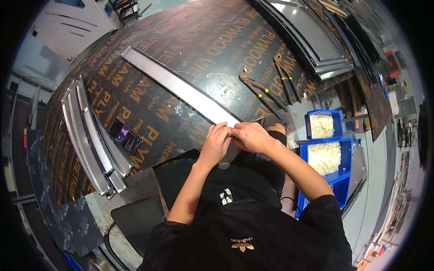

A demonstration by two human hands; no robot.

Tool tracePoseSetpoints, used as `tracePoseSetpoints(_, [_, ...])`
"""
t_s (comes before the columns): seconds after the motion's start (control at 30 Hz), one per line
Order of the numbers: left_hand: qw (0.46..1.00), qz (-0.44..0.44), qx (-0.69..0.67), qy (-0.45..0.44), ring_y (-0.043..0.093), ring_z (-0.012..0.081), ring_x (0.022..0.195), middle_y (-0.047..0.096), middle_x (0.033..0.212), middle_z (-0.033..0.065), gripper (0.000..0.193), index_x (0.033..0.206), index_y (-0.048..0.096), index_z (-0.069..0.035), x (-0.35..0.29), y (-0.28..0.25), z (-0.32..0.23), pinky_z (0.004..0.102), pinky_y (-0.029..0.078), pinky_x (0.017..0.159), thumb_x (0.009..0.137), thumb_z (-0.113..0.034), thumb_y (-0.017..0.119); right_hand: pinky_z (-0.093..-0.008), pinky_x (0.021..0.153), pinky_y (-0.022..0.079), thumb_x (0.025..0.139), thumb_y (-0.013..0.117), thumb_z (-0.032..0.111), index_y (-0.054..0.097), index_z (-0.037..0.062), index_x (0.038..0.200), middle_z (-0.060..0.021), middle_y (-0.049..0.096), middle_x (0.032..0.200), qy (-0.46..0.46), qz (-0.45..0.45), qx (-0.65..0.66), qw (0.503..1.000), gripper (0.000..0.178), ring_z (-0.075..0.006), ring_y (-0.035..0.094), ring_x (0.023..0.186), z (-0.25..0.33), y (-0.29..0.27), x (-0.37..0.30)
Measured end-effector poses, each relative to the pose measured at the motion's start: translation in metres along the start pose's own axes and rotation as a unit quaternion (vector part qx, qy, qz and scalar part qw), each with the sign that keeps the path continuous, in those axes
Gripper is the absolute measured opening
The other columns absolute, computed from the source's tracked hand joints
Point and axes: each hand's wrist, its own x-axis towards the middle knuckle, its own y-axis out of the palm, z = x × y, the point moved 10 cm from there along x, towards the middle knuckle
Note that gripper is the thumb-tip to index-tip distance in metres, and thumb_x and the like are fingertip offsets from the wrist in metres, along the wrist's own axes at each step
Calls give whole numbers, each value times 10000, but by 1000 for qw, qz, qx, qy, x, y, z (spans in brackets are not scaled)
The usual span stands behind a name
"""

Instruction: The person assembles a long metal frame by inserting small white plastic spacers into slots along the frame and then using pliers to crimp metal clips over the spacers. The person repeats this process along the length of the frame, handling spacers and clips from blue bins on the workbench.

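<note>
A long, narrow silver metal strip (181,86) with dark edges lies slantwise on the dark plywood tabletop (181,135). Its near end reaches my hands at the table's front edge. My left hand (216,143) grips that end with its fingers curled. Right against it, my right hand (254,137) is closed in a pinch, fingertips meeting those of the left. Whatever small thing lies between the fingertips is hidden. Several small white pieces (226,196) rest on my dark clothing, below the hands.
Two pliers-like tools (261,90) (285,77) with yellow-banded handles lie right of the strip. Blue bins (349,158) of small white pieces (323,158) stand at the right. Curved metal strips (86,135) and a phone (125,137) lie left. Framed panels (312,36) occupy the far right.
</note>
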Motion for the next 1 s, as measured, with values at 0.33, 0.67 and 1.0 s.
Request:
tracePoseSetpoints(0.33, [956, 65, 284, 26, 600, 310, 1181, 680, 1066, 47, 346, 1051, 720, -109, 17, 17, -39, 804, 208, 1187, 839, -342, 863, -327, 702, 524, 911, 823, 84, 748, 37, 1157, -93, 728, 944, 227, -473, 97, 846, 261, -217, 644, 796, -27, -90, -175])
tracePoseSetpoints(0.67, [936, 210, 280, 43, 654, 341, 919, 673, 861, 120, 207, 828, 667, -47, 41, 45, -24, 529, 398, 1086, 914, -196, 782, -300, 698, 466, 1114, 541, 219, 724, 33, 1079, -22, 641, 844, 526, -778, -87, 334, 264, -116, 557, 750, -56, -18, -632])
tracePoseSetpoints(1.0, [933, 159, 308, 98, 655, 339, 862, 668, 814, 135, 221, 798, 649, -47, 42, 53, -21, 515, 400, 1068, 885, -189, 794, -550, 896, 582, 888, 714, 158, 741, 0, 1018, -284, 746, 988, 782, -338, -79, 518, 206, -478, 727, 963, -144, 109, -606])
